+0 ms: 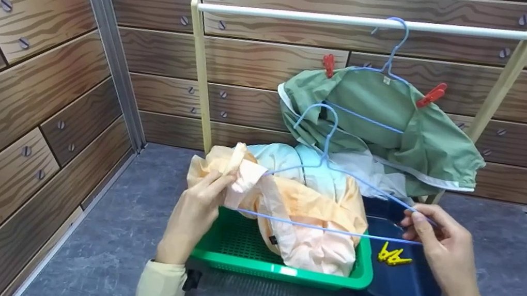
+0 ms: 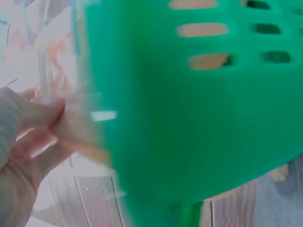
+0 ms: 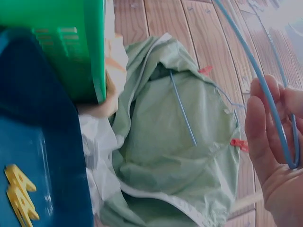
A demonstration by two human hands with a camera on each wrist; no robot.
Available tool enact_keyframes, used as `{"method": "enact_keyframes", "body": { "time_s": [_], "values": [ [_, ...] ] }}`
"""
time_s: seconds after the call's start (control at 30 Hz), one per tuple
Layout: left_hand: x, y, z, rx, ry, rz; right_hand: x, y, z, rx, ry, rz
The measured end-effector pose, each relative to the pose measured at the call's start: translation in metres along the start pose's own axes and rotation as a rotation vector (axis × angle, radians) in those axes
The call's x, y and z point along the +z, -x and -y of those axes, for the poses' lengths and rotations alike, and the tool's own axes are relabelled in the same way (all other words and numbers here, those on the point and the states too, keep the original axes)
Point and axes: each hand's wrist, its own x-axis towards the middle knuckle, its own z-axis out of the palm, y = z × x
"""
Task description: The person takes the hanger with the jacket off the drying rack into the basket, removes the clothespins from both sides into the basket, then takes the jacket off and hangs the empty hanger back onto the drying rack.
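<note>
A blue wire hanger point(image 1: 328, 142) is held up above a green basket point(image 1: 276, 270), its hook pointing upward. My left hand point(image 1: 196, 213) pinches a peach garment point(image 1: 310, 202) by a pale edge at the hanger's left end, which that cloth covers. At the other end, my right hand point(image 1: 445, 243) grips the hanger's right corner between thumb and fingers. The rest of the garment drapes over and into the basket. In the left wrist view the basket wall point(image 2: 199, 123) hides much of the cloth; the right wrist view shows the wire corner against the palm point(image 3: 279, 165).
Behind, a green garment point(image 1: 375, 102) hangs from a white rack bar point(image 1: 288, 15) on another blue hanger, with red clips point(image 1: 328, 65) at both shoulders. A dark blue bin point(image 1: 409, 290) holding yellow clips point(image 1: 391, 256) stands right of the basket. Light blue cloth point(image 1: 273, 154) lies behind.
</note>
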Motion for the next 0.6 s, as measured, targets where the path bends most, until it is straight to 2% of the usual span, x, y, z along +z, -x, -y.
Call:
{"method": "enact_keyframes", "body": {
  "time_s": [0.17,0.3,0.4,0.5,0.6],
  "values": [
    [-0.003,-0.002,0.004,-0.037,0.129,-0.030,-0.008,0.000,-0.001,-0.005,0.083,-0.051],
    [-0.002,-0.004,0.009,-0.113,0.204,-0.128,-0.014,0.000,0.001,0.007,0.080,-0.061],
    [0.000,-0.004,0.013,-0.174,0.210,-0.182,-0.017,0.001,0.002,0.043,0.077,-0.079],
    [0.001,-0.002,0.016,-0.204,0.180,-0.170,-0.018,0.001,0.003,0.081,0.098,-0.092],
    [0.003,0.001,0.018,-0.219,0.125,-0.103,-0.020,0.001,0.002,0.084,0.096,-0.086]
  ]
}}
